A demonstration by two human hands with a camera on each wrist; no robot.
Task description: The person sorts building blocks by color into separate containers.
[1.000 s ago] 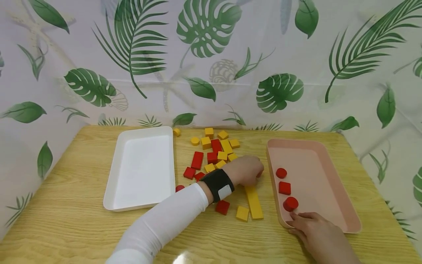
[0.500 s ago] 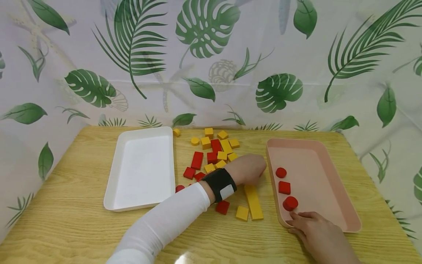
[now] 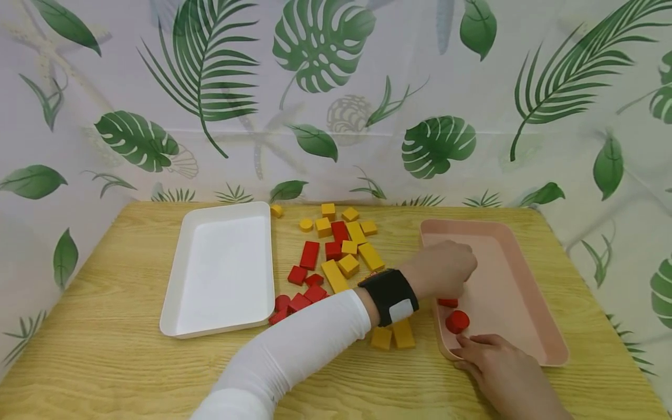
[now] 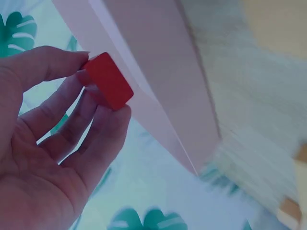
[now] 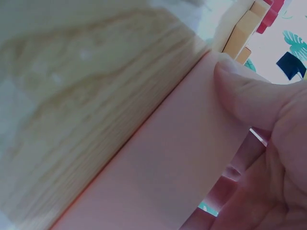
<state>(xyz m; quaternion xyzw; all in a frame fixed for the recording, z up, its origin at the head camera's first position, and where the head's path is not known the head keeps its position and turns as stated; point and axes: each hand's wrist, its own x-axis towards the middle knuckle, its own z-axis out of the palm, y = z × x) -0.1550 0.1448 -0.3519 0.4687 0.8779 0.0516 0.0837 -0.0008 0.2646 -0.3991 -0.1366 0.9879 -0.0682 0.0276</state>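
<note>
In the left wrist view, a small red block (image 4: 109,80) is pinched between the thumb and fingertips of my left hand (image 3: 445,269). That hand is over the left side of the pink tray (image 3: 506,280), palm turned away from the head camera, so the block is hidden there. My right hand (image 3: 501,370) grips the tray's near left corner, its thumb (image 5: 240,88) pressed on the outer wall and fingers inside. A red cylinder (image 3: 458,321) stands in the tray by the right fingertips. Behind it lies a red block (image 3: 448,303), partly covered by the left hand.
A white tray (image 3: 226,271) stands on the left of the wooden table (image 3: 131,373). Between the trays lie several loose red blocks (image 3: 310,255) and yellow blocks (image 3: 371,256). The left forearm's white sleeve (image 3: 310,344) crosses over part of them. A leaf-patterned cloth backs the table.
My left hand has moved right, from the table beside the yellow blocks to over the pink tray, now covering the rear red disc. The right hand keeps its grip on the tray.
</note>
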